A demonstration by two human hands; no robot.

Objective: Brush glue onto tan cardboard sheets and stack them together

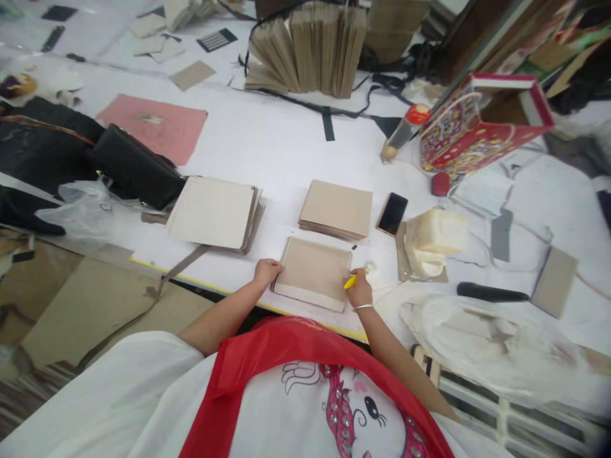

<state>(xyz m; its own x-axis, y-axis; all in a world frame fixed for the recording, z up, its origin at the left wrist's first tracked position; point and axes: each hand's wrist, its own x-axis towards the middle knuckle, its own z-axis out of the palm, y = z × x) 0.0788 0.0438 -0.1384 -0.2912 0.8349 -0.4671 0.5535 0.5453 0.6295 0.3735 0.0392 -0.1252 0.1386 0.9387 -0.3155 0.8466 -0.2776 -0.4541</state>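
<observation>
A tan square board with a pale border (312,272) lies flat at the table's near edge, right in front of me. My left hand (266,271) rests curled against its left edge and holds it down. At the board's right edge, my right hand (359,291) is closed on a small yellow tool (352,280). A silver bangle circles my right wrist.
A stack of tan boards (337,208) and a pale stack (214,212) sit behind. A phone (392,214), a cream sponge block (434,238), a black bag (133,166), a pink sheet (157,124), a red printed box (470,127) and plastic bags (482,346) surround them.
</observation>
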